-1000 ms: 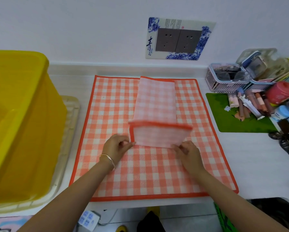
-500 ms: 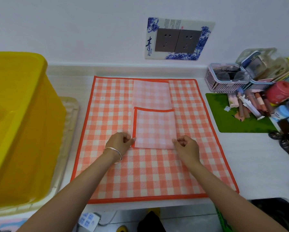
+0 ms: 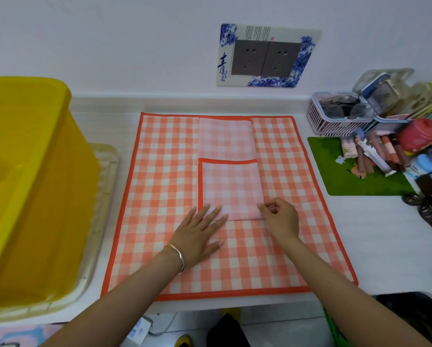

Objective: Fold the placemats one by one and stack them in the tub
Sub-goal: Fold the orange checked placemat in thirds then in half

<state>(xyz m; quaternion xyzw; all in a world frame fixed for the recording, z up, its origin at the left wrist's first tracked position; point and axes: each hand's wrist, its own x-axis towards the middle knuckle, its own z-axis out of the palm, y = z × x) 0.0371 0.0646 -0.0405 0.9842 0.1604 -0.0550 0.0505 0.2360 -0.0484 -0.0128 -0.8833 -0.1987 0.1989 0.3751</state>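
Folding step in hand: the folded placemat [image 3: 231, 189] lies on the middle of a spread placemat [image 3: 159, 196], left hand [image 3: 197, 234] pressing its near left corner with flat fingers, right hand [image 3: 282, 219] pinching its near right corner; the next move probably calls for another fold, then transfer to the tub [image 3: 34, 171]

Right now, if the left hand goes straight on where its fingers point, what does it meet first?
The folded placemat: the left hand seems to touch its near left corner.
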